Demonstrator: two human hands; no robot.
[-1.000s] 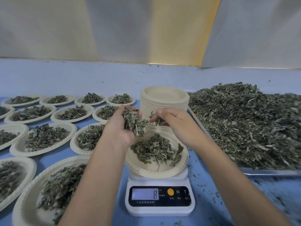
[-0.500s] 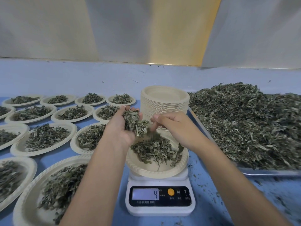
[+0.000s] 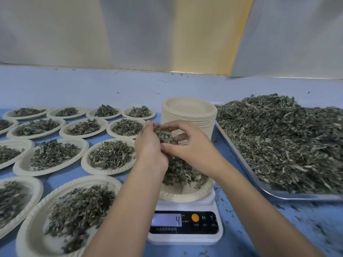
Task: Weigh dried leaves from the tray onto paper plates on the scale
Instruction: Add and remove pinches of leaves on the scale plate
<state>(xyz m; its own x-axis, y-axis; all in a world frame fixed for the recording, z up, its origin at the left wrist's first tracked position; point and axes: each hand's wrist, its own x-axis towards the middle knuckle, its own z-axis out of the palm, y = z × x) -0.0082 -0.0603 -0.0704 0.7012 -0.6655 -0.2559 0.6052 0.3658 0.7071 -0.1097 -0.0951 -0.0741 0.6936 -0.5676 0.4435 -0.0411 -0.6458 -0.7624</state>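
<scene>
Two-handed portioning at frame centre: left hand [image 3: 148,147] cups a clump of dried leaves [image 3: 163,135] above the paper plate [image 3: 185,197] on the scale [image 3: 185,238]; right hand [image 3: 194,152] seems to pinch bits from it. Next, likely sprinkling small pinches, watching the display [image 3: 166,219]; tray [image 3: 274,195] sits right.

Scale [image 3: 185,225] in front, plate stack [image 3: 189,115] behind it, filled plates [image 3: 55,154] left, leaf tray [image 3: 274,190] right.
</scene>
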